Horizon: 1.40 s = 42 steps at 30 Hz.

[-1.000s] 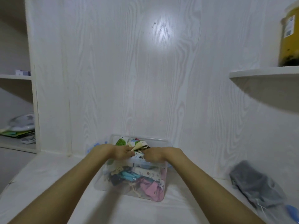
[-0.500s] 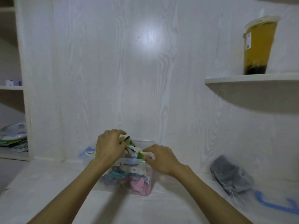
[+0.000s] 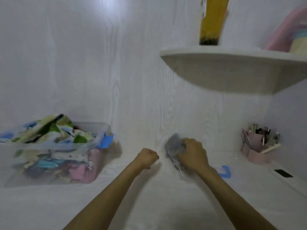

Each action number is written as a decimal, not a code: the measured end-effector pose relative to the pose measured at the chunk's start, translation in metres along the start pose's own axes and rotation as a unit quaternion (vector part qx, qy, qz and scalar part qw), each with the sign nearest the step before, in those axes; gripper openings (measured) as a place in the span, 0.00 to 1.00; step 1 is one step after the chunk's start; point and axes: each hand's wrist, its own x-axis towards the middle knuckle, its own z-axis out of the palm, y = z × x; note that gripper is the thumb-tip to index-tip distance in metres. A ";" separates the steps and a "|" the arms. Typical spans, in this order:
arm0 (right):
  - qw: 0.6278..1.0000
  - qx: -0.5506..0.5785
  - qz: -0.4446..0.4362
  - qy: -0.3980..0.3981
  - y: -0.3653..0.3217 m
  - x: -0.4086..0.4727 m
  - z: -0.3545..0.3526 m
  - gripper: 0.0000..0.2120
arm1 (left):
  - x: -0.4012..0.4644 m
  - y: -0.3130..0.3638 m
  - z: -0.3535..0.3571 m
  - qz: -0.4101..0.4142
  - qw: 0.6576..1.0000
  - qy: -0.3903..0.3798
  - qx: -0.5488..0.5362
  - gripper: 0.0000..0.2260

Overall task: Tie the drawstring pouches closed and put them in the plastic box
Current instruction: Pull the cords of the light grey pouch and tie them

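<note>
The clear plastic box (image 3: 93,146) stands at the left on the white surface, heaped with several patterned drawstring pouches (image 3: 54,130) that rise above its rim. To its right, against the wall, lies a grey bundle in clear plastic wrap (image 3: 174,146). My right hand (image 3: 192,153) is closed over the right side of that bundle. My left hand (image 3: 147,156) hovers as a fist between the box and the bundle, with nothing visible in it.
A blue clip (image 3: 106,141) sits on the box's right end. A blue piece (image 3: 225,172) lies by my right wrist. A pink holder of tools (image 3: 255,146) stands far right. A white shelf (image 3: 232,67) overhangs, carrying a yellow cup (image 3: 211,20).
Both hands have left the pouches in the box and moved right. My right hand has closed on the grey bundle. The view has swung right and closer.
</note>
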 end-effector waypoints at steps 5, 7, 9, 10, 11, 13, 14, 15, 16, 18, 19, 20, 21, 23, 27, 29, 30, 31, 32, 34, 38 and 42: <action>0.996 -0.051 0.068 -0.020 0.027 0.018 0.023 0.28 | 0.027 -0.006 0.037 -0.082 0.994 -0.018 -0.074 0.11; 0.996 -0.068 0.051 0.014 0.035 0.024 0.031 0.16 | 0.035 -0.007 0.044 -0.092 0.991 -0.026 -0.095 0.11; 0.998 -0.028 0.030 0.055 0.041 0.027 0.033 0.09 | 0.039 -0.005 0.048 -0.091 0.989 -0.044 -0.107 0.14; 0.998 0.011 0.024 0.058 0.042 0.029 0.032 0.08 | 0.037 -0.002 0.049 -0.090 0.989 -0.051 -0.106 0.14; 0.997 0.051 0.018 0.053 0.042 0.030 0.029 0.08 | 0.034 0.003 0.050 -0.086 0.988 -0.055 -0.116 0.13; 0.991 0.122 -0.011 0.056 0.036 0.035 0.020 0.07 | 0.024 0.016 0.048 -0.053 0.982 -0.043 -0.176 0.07; 0.986 0.152 -0.030 0.064 0.031 0.036 0.014 0.07 | 0.019 0.020 0.044 -0.036 0.976 -0.031 -0.210 0.07; 0.979 0.186 -0.049 0.069 0.025 0.037 0.007 0.07 | 0.014 0.025 0.039 -0.021 0.971 -0.014 -0.238 0.08; 0.969 0.229 -0.063 0.066 0.019 0.037 -0.001 0.06 | 0.009 0.028 0.033 -0.007 0.968 0.009 -0.251 0.08; 0.941 0.328 -0.079 0.036 0.006 0.031 -0.019 0.05 | -0.003 0.031 0.015 0.002 0.966 0.048 -0.255 0.20; 0.923 0.376 -0.081 0.013 -0.003 0.026 -0.028 0.05 | -0.010 0.030 0.003 -0.002 0.966 0.069 -0.248 0.30; 0.906 0.416 -0.079 -0.010 -0.009 0.021 -0.034 0.04 | -0.015 0.027 -0.008 0.002 0.968 0.081 -0.239 0.37; 0.890 0.448 -0.079 -0.034 -0.016 0.015 -0.038 0.04 | -0.024 0.025 -0.021 0.018 0.969 0.082 -0.232 0.37; 0.868 0.485 -0.074 -0.075 -0.029 0.004 -0.037 0.05 | -0.043 0.017 -0.044 0.060 0.974 0.044 -0.212 0.26; 0.859 0.501 -0.016 -0.100 -0.048 -0.014 -0.009 0.04 | -0.071 -0.008 -0.061 0.087 0.979 0.080 -0.164 0.08; 0.862 0.489 0.046 -0.120 -0.052 -0.023 0.012 0.05 | -0.081 -0.025 -0.060 0.082 0.974 0.136 -0.160 0.09; 0.865 0.479 0.069 -0.137 -0.051 -0.028 0.022 0.06 | -0.082 -0.034 -0.058 0.075 0.971 0.154 -0.168 0.06; 0.865 0.471 0.082 -0.151 -0.051 -0.034 0.031 0.07 | -0.084 -0.043 -0.055 0.065 0.967 0.170 -0.177 0.04; 0.869 0.463 0.089 -0.153 -0.050 -0.038 0.039 0.09 | -0.085 -0.052 -0.051 0.055 0.964 0.183 -0.185 0.04; 0.895 0.425 0.080 -0.107 -0.048 -0.050 0.045 0.11 | -0.087 -0.067 -0.046 0.046 0.954 0.201 -0.219 0.05; 0.911 0.411 0.016 -0.018 -0.049 -0.072 0.031 0.16 | -0.091 -0.084 -0.041 0.078 0.946 0.166 -0.268 0.26; 0.951 0.302 -0.051 -0.031 -0.046 -0.083 0.033 0.16 | -0.099 -0.072 -0.040 0.123 0.950 0.152 -0.244 0.15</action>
